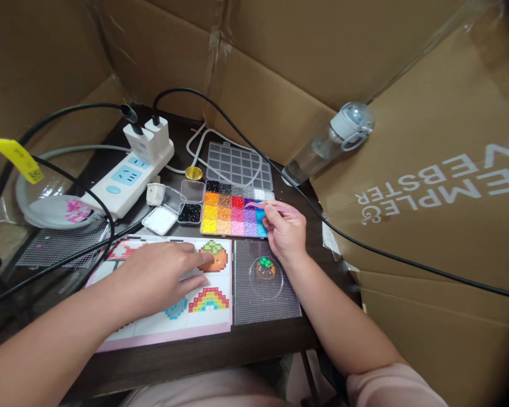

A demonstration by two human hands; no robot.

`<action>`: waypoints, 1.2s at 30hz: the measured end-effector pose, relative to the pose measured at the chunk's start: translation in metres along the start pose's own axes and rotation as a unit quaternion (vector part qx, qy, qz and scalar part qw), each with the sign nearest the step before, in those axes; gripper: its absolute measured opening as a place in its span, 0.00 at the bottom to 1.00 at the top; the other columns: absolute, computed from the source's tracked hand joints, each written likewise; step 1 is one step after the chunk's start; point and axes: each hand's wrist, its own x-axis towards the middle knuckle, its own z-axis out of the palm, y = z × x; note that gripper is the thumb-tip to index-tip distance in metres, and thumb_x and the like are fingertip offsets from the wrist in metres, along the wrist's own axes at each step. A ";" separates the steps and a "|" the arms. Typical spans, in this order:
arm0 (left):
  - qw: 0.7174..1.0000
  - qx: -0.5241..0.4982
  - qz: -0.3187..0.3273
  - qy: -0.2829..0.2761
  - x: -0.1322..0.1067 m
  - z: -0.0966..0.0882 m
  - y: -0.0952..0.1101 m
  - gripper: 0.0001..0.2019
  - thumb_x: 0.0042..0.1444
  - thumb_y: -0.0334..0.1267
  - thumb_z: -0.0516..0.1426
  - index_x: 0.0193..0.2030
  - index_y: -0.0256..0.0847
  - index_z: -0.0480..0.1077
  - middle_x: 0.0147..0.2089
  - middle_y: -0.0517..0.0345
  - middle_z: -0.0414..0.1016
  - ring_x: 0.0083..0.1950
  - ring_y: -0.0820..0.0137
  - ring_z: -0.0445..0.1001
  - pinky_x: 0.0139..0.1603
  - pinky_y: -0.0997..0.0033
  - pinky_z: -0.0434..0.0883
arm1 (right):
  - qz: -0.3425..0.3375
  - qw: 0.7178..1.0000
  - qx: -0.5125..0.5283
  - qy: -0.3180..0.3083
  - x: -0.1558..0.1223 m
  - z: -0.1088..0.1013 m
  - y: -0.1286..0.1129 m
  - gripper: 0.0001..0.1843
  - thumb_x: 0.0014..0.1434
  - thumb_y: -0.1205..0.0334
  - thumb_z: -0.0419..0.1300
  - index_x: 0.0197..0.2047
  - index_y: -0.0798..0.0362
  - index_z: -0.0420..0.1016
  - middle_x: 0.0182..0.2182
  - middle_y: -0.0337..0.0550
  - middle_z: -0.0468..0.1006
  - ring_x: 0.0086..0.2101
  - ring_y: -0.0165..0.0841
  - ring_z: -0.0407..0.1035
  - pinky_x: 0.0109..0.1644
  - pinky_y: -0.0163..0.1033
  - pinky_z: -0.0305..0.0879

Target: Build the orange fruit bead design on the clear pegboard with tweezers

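My left hand (161,274) lies on a pattern sheet (203,322), index finger stretched out and pointing at the orange fruit picture (215,255); it holds nothing. My right hand (283,230) is closed in a pinch on pink tweezers (263,206), whose tip hovers over the purple and blue cells of a bead box (233,212) full of coloured beads. Just below that hand lies a clear pegboard (265,288) with a small orange and green bead figure (265,268) on it.
A white power strip (129,178) with plugs and black cables crosses the left side. Small bead trays (176,212), the box's clear lid (240,165) and a gold cap (194,173) sit behind. A water bottle (328,141) leans on cardboard walls all around. Another pegboard (55,246) lies left.
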 end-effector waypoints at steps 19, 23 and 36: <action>1.000 -0.005 -0.004 -0.014 -0.001 -0.004 0.003 0.17 0.63 0.46 0.53 0.56 0.54 0.74 0.46 0.53 0.80 0.46 0.56 0.79 0.42 0.60 0.72 | 0.007 0.996 0.051 0.071 0.000 -0.013 -0.019 0.07 0.45 0.60 0.73 0.28 0.52 0.82 0.28 0.41 0.81 0.22 0.25 0.63 0.26 0.35 0.60; 1.000 0.007 -0.002 -0.028 -0.001 -0.007 0.006 0.17 0.65 0.46 0.52 0.57 0.53 0.73 0.48 0.53 0.80 0.48 0.56 0.79 0.43 0.59 0.73 | -0.023 0.994 0.011 0.107 0.008 -0.031 -0.020 0.07 0.46 0.61 0.73 0.28 0.52 0.82 0.30 0.43 0.81 0.28 0.29 0.71 0.27 0.35 0.63; 0.999 0.016 0.011 -0.033 0.000 -0.007 0.004 0.18 0.66 0.46 0.52 0.59 0.49 0.72 0.48 0.52 0.80 0.48 0.58 0.78 0.45 0.58 0.74 | 0.066 0.993 0.052 0.079 0.010 -0.048 -0.004 0.06 0.50 0.61 0.71 0.28 0.52 0.80 0.30 0.43 0.83 0.27 0.28 0.72 0.32 0.37 0.71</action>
